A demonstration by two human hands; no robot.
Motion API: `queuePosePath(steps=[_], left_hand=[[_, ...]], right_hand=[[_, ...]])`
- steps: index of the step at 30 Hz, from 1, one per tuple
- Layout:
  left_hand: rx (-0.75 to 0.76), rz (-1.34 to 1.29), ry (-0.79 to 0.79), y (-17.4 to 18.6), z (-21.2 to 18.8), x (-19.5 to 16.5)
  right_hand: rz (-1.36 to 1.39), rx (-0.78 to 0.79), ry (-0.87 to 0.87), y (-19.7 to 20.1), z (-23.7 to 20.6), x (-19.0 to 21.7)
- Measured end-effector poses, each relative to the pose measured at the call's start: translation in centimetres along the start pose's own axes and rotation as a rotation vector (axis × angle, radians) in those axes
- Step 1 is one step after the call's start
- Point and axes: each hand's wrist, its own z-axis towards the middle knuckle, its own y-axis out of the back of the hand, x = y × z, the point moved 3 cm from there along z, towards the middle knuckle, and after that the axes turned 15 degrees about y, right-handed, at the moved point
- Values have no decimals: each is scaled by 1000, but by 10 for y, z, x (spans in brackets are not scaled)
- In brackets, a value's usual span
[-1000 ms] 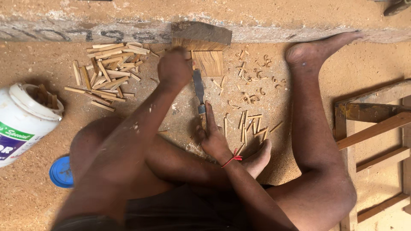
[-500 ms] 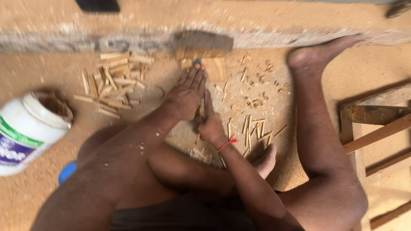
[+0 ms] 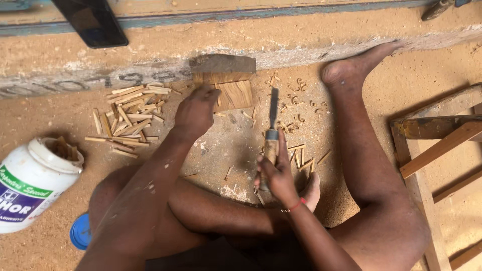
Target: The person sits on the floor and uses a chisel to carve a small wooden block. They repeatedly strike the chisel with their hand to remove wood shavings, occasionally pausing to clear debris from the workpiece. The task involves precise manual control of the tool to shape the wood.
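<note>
My left hand (image 3: 197, 111) rests with curled fingers on the near left edge of the flat, light-brown wooden block (image 3: 232, 94), which lies on the sawdust floor against the base of the concrete step (image 3: 150, 50). My right hand (image 3: 277, 175) is closed round the wooden handle of the steel-bladed chisel (image 3: 272, 128), its blade pointing up towards the block's right side, tip just short of it. Left of the block: a heap of short pale wooden sticks (image 3: 128, 118); far left, a white plastic jar (image 3: 32, 183); right, a wooden frame (image 3: 437, 145).
</note>
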Motion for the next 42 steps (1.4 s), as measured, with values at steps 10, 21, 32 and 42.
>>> queuePosePath(steps=[10, 21, 32, 42], left_hand=[[368, -488, 559, -17, -19, -17], [749, -691, 461, -53, -87, -105], [210, -216, 377, 78, -74, 77], [177, 366, 179, 33, -41, 131]], right_hand=[[31, -161, -61, 25, 8, 10], [56, -415, 242, 106, 6, 66], [-116, -175, 138, 54, 12, 34], [-231, -103, -29, 47, -20, 2]])
